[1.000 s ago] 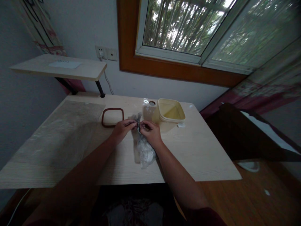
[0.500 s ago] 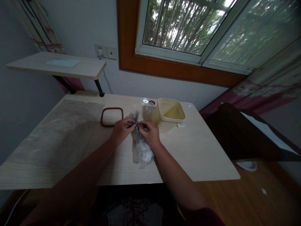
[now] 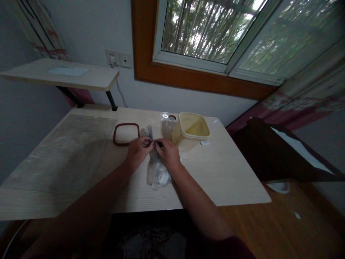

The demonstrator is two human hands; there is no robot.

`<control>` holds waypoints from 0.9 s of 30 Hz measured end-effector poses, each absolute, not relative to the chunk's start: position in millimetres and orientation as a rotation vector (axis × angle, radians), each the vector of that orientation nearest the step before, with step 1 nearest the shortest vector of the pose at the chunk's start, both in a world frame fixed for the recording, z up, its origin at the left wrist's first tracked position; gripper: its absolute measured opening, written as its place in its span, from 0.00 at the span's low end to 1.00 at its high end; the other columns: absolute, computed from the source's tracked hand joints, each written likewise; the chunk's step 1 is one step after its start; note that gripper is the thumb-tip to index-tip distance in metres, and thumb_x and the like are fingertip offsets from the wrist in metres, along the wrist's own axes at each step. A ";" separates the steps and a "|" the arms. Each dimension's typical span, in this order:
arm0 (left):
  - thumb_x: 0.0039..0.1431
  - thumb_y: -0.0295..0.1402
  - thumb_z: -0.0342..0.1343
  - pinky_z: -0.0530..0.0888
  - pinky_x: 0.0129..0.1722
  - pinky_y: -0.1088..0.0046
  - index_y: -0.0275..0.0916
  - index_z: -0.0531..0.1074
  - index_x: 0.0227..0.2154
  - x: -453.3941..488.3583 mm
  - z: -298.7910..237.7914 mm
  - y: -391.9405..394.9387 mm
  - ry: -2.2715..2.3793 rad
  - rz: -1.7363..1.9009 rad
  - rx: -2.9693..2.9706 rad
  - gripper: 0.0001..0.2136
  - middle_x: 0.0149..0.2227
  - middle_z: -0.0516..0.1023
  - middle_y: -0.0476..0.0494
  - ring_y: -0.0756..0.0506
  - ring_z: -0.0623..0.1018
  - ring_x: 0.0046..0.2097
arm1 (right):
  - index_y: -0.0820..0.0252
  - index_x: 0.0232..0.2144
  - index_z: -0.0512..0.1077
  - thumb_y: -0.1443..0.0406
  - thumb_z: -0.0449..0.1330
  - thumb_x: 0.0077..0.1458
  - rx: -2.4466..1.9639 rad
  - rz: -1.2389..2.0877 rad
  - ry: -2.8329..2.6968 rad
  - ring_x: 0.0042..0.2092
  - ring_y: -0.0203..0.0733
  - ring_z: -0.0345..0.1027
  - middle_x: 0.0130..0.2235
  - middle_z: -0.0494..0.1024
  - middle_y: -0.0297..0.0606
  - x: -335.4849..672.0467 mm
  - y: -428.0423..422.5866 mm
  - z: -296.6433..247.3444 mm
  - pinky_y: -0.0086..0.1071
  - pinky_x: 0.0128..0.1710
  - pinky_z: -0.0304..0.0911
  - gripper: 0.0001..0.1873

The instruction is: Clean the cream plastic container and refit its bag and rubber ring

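A clear plastic bag (image 3: pixel 161 175) hangs bunched at its neck between my two hands, its lower part crumpled and whitish over the table. My left hand (image 3: pixel 138 149) pinches the gathered neck from the left side. From the right, my right hand (image 3: pixel 169 153) pinches it too, and the fingertips of both nearly meet. Loose plastic from the bag's mouth sticks up beyond the fingers. Whatever tie or knot may be at the neck is too small to make out. Just left of my left hand lies a red-brown rounded square ring (image 3: pixel 114 135).
A cream plastic tub (image 3: pixel 194 137) stands behind my right hand, with a small white piece (image 3: pixel 205 142) beside it. A large clear plastic sheet (image 3: pixel 72 151) covers the table's left part. A raised shelf (image 3: pixel 94 77) stands at the back left, below the wall sockets (image 3: pixel 118 59).
The view has shifted slightly, so everything sits a little further left. Both hands keep pinching the bag's neck, and the bag's lower part has swung slightly.
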State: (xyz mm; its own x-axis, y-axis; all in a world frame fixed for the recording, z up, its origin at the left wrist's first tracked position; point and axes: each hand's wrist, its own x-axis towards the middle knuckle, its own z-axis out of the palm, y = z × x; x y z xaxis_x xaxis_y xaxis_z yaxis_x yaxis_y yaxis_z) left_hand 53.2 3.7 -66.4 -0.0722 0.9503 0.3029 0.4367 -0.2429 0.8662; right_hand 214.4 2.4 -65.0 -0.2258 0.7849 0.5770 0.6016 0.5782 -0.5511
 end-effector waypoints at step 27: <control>0.56 0.38 0.59 0.76 0.39 0.73 0.41 0.78 0.35 45.0 -64.4 10.2 1.310 1.206 1.812 0.08 0.35 0.81 0.45 0.46 0.81 0.37 | 0.57 0.37 0.76 0.64 0.60 0.56 -1.008 0.352 -1.892 0.34 0.40 0.75 0.33 0.80 0.37 226.0 8.1 -67.5 0.31 0.38 0.70 0.07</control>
